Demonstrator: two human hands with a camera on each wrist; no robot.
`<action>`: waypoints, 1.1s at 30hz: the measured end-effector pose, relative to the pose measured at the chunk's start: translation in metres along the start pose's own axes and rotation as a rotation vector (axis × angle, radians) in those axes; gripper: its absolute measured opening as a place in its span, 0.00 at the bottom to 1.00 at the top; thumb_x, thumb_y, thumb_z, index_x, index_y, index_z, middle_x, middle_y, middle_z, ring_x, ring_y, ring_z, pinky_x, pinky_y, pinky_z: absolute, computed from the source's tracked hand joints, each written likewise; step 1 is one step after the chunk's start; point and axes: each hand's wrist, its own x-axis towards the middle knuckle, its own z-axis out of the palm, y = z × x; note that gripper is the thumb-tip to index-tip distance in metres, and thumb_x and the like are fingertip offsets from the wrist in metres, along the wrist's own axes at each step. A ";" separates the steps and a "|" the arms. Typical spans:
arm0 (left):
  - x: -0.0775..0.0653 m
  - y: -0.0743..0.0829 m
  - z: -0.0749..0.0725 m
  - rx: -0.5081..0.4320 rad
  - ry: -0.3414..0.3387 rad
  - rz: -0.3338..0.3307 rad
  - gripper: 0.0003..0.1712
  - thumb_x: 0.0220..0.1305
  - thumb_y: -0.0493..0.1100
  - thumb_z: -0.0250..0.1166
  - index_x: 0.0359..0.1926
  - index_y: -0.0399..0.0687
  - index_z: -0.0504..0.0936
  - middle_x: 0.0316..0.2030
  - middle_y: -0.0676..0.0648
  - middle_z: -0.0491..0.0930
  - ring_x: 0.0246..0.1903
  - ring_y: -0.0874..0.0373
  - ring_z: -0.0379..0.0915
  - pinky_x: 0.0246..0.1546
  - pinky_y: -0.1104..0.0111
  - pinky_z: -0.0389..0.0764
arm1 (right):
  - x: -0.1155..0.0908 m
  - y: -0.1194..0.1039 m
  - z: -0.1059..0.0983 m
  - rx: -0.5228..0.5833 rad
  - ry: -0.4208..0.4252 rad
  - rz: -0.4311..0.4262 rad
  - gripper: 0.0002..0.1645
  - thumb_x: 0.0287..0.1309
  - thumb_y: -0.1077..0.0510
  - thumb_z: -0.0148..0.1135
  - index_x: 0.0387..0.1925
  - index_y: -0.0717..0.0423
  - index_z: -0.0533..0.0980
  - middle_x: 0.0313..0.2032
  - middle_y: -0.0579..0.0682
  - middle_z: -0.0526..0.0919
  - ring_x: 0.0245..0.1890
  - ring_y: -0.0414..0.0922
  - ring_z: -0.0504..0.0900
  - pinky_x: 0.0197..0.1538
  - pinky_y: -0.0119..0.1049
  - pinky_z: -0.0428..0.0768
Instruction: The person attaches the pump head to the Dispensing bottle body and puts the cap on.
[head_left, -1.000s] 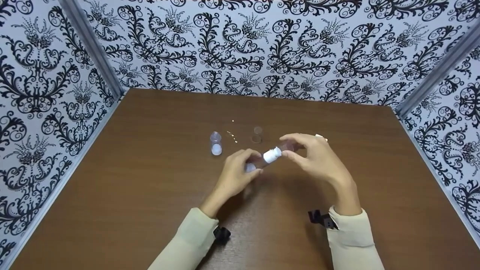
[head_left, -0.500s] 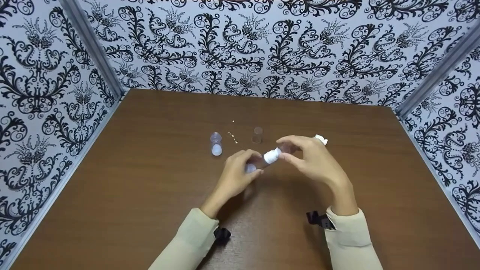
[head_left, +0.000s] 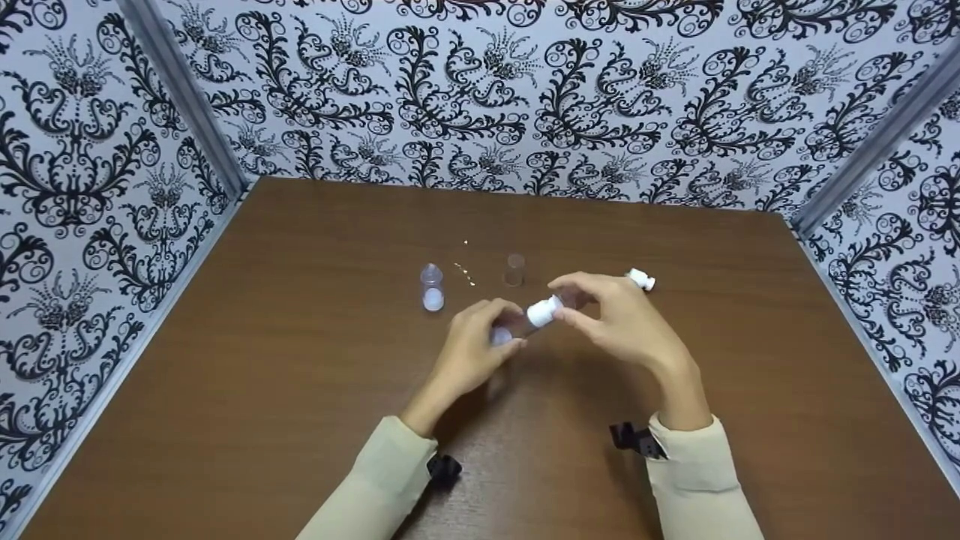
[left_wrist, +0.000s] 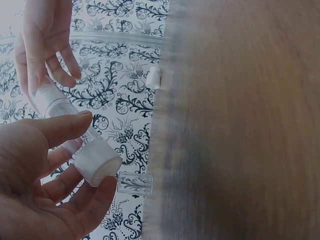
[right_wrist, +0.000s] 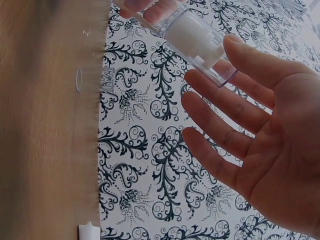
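Note:
Above the table, my left hand grips the clear body of a pump bottle, which tilts up toward the right. White shows at its base, and a white pump top at its upper end. A clear cap is pinched between the thumb and fingers of my right hand, whose other fingers are spread. In the right wrist view the cap surrounds part of the white pump top. Part of the bottle is hidden behind my left fingers.
On the wooden table, another clear bottle with a white base lies left of the hands. Small white bits and a clear cap sit farther back. Behind my right hand is a white pump piece. Patterned walls enclose the table.
My right hand has moved slightly left, bringing the clear cap farther over the white pump top. The white pump piece behind it shows more. My left hand stays in place.

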 end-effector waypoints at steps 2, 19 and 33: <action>0.000 0.000 0.000 0.000 -0.002 -0.002 0.19 0.58 0.39 0.82 0.49 0.44 0.86 0.43 0.47 0.88 0.44 0.52 0.83 0.49 0.57 0.81 | 0.000 0.000 0.000 -0.002 -0.003 0.001 0.17 0.67 0.57 0.73 0.55 0.54 0.84 0.37 0.42 0.88 0.39 0.39 0.85 0.51 0.42 0.83; 0.001 0.000 0.001 0.001 -0.007 -0.018 0.19 0.56 0.38 0.82 0.48 0.46 0.87 0.41 0.48 0.87 0.42 0.53 0.82 0.47 0.58 0.80 | 0.000 -0.001 0.002 0.014 -0.032 0.027 0.17 0.68 0.56 0.73 0.56 0.54 0.84 0.39 0.42 0.87 0.41 0.40 0.84 0.52 0.43 0.82; 0.001 0.000 0.000 0.001 -0.005 -0.013 0.19 0.56 0.38 0.82 0.48 0.45 0.87 0.42 0.47 0.87 0.42 0.52 0.83 0.48 0.57 0.80 | 0.000 0.000 0.002 0.009 -0.048 0.033 0.16 0.68 0.55 0.72 0.55 0.54 0.84 0.38 0.43 0.88 0.41 0.40 0.85 0.52 0.43 0.83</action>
